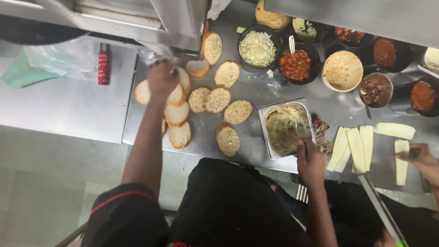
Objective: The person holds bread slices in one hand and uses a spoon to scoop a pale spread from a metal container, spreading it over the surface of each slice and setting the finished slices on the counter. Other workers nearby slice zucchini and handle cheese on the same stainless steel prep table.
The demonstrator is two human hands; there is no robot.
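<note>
My left hand (pixel 162 78) blurred, covers part of bun halves (pixel 176 98) beneath; fingertips lost against crumpled plastic bag (pixel 153 56). My right hand (pixel 310 160) hides spoon handle (pixel 298 132) in steel pan (pixel 284 129); grip unclear. Co-worker's hand (pixel 423 158) cut off by right edge. Long knife (pixel 382 212) runs off bottom edge. Dark bowls (pixel 423 97) at top right partly under shelf. Cloth (pixel 321 130) half behind pan.

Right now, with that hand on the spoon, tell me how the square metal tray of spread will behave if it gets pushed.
The metal tray looks well filled with thick spread, so it is probably heavy for its size and unlikely to tip. On the smooth steel counter it would likely slide rather than catch. With the right hand holding the spoon in the paste, a stir may nudge it.
</note>
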